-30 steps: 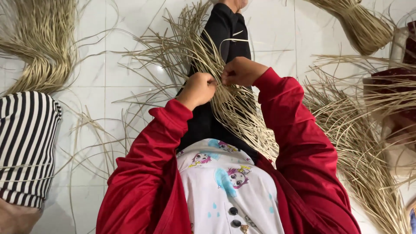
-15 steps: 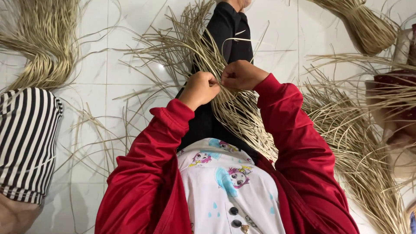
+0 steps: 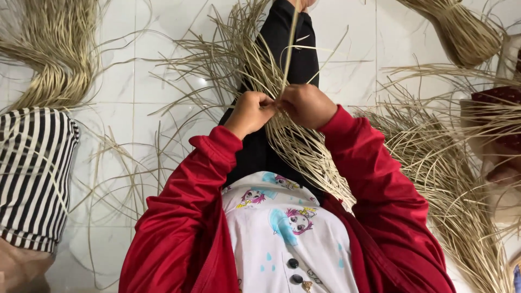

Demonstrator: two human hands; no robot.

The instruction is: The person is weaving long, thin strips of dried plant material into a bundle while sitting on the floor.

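Both hands, left [image 3: 251, 111] and right [image 3: 307, 104], pinch closed on straw strands [image 3: 296, 138] over the black-trousered leg [image 3: 287, 59], one strand [image 3: 290, 43] rising upright between them, while loose straw [image 3: 434, 163] and tied bundles [image 3: 467, 32] lie unworked on the tiled floor [image 3: 119, 92].

Left hand [image 3: 251, 112] and right hand [image 3: 306, 104] meet, touching, over the outstretched leg [image 3: 287, 49], both closed on the spray of straw strips [image 3: 304, 152] lying across it. One strip [image 3: 290, 43] rises from between the hands. On the tiled floor [image 3: 130, 81]: a curved bundle [image 3: 51, 59] at the far-left corner, a tied bundle [image 3: 467, 32] at the far-right corner, loose straw [image 3: 450, 179] along the right edge. Another person's sleeve [image 3: 32, 173] lies at the left edge.
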